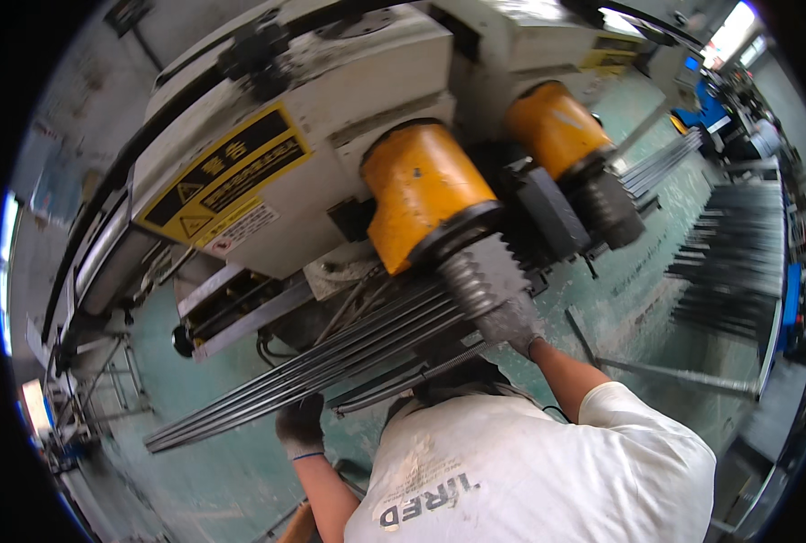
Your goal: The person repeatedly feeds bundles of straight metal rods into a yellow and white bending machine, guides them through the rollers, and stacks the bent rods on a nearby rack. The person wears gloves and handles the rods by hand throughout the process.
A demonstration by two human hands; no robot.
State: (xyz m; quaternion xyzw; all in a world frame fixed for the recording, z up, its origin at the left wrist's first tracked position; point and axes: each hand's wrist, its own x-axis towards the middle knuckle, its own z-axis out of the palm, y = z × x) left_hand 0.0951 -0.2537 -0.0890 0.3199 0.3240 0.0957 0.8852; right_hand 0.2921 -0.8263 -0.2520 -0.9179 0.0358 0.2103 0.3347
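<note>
A bundle of several long grey metal tubes (pixel 321 366) runs slantwise below the machine, from the lower left up to its ridged clamp block. My left hand (pixel 300 427), in a dark-palmed knit glove, is at the near edge of the tubes, toward their left end. Its fingers are dark and partly hidden, so their grip is unclear. At the right end of the bundle, my right hand (pixel 513 324), in a grey glove, is against the ridged metal block (pixel 482 276) under the nearer orange cylinder (pixel 427 190). Its fingers cannot be made out.
The pale machine body (pixel 376 72) with a yellow-black warning label (pixel 226 176) fills the space ahead. A second orange cylinder (pixel 561 131) stands farther right. A rack of stacked metal tubes (pixel 738 240) is at the right. A metal frame (pixel 113 380) stands at the left.
</note>
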